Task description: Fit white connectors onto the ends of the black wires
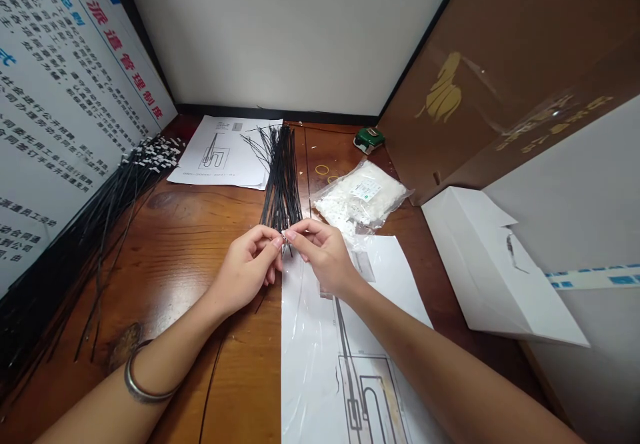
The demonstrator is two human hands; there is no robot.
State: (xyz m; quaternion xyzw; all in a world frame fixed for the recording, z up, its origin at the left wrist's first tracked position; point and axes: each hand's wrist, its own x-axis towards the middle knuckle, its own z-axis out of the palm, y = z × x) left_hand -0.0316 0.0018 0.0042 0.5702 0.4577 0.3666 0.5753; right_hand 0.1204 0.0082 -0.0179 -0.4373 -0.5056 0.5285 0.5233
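Observation:
My left hand [253,264] and my right hand [323,254] meet fingertip to fingertip over the near end of a bundle of black wires [283,177]. Between the pinched thumbs and forefingers shows a tiny white connector [284,233]. The left fingers close on a thin black wire right beside it, mostly covered by the fingers. The right thumb and forefinger press on the connector. How far the wire sits in the connector is too small to tell. A clear plastic bag of small white connectors [367,194] lies just beyond my right hand.
At left lies a large heap of black wires with white connector ends [155,154]. A printed drawing sheet [310,364] lies under my right arm, another paper stack [225,157] behind. A green tape measure [369,140], a white box [480,264] and upright panels stand around.

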